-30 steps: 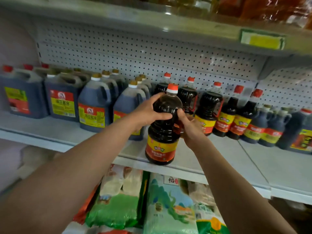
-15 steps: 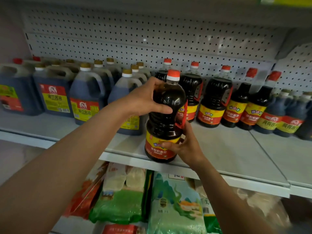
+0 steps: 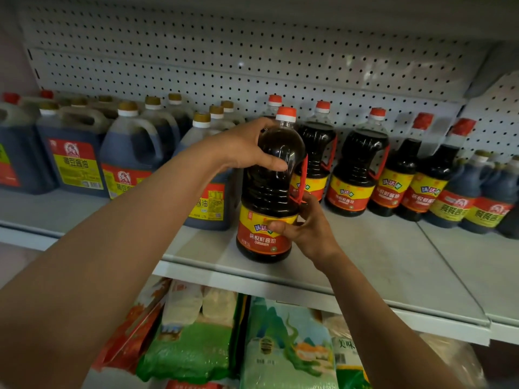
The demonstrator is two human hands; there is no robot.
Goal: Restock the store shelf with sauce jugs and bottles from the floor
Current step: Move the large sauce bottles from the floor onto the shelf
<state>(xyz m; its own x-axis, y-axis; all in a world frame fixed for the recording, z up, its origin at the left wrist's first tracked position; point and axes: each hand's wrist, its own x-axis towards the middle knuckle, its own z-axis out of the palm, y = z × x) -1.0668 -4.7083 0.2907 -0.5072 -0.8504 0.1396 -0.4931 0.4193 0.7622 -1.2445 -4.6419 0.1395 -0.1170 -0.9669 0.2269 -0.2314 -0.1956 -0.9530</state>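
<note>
A dark soy sauce bottle (image 3: 269,197) with a red cap, red handle and red-yellow label stands upright near the front of the grey shelf (image 3: 379,270). My left hand (image 3: 241,147) wraps its shoulder from the left. My right hand (image 3: 306,228) grips its lower body at the label, from the right. Behind it stand matching red-capped bottles (image 3: 354,169). Blue-tinted sauce jugs (image 3: 132,153) with gold caps fill the shelf to the left.
Smaller dark bottles (image 3: 427,181) and blue jugs (image 3: 477,200) line the shelf's right back. Bare shelf lies in front of them. A pegboard wall (image 3: 252,66) backs the shelf. Rice bags (image 3: 283,346) fill the level below.
My right hand slid from the bottle's handle down to its label. The bottle stays at the shelf front, with its label turned a little more toward me.
</note>
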